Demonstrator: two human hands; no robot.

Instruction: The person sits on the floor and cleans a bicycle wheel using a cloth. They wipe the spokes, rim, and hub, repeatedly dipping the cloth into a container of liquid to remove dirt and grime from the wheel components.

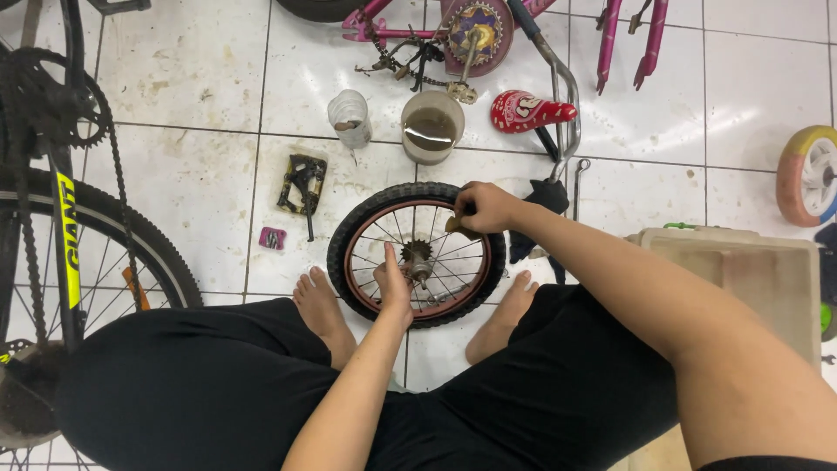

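Observation:
A small bicycle wheel (349, 244) with a black tyre and rusty rim lies flat on the tiled floor between my bare feet. My left hand (392, 286) grips the wheel near its hub (417, 256), fingers among the spokes. My right hand (485, 208) is closed on a small brownish piece (455, 226) pressed at the wheel's upper right rim; I cannot tell what the piece is. My legs in black trousers fill the lower part of the view.
A tub of murky liquid (431, 127) and a clear plastic cup (349, 117) stand beyond the wheel. A black pedal (302, 183), red saddle (526, 112), pink bicycle frame (418, 33), beige box (741, 270) at right, and a large bicycle (70, 235) at left surround me.

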